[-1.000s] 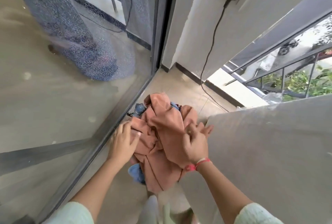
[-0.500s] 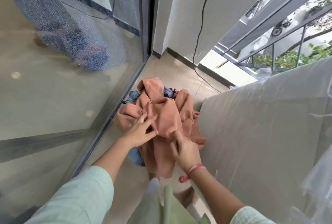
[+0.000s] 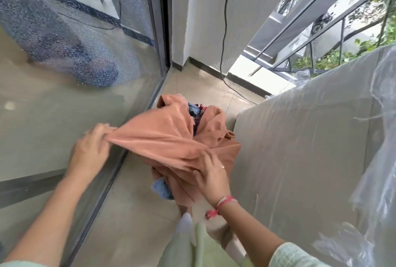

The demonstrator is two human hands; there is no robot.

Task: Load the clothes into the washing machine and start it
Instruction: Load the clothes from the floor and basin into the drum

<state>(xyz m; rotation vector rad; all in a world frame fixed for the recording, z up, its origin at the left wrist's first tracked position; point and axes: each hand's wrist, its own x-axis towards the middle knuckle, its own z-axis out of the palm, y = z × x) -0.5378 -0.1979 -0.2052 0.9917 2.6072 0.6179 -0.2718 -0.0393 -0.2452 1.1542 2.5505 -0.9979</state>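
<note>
Balcony floor (image 3: 132,213); left hand (image 3: 91,148), right hand (image 3: 211,177) grip cloth (image 3: 162,136).

Tiled floor (image 3: 132,213) w/ clothes pile (image 3: 214,138).

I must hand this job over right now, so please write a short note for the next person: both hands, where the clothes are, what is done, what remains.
The left hand grips one edge of the orange cloth in its fingers, stretched toward the glass door.
The right hand pinches the same cloth at the pile.
The pile lies on the floor, beside the grey plastic-covered box, probably the washing machine. A blue garment shows under the orange cloth.
Done: nothing loaded, as far as visible.
Left: uncover and open the machine, load the clothes, start it.
</note>
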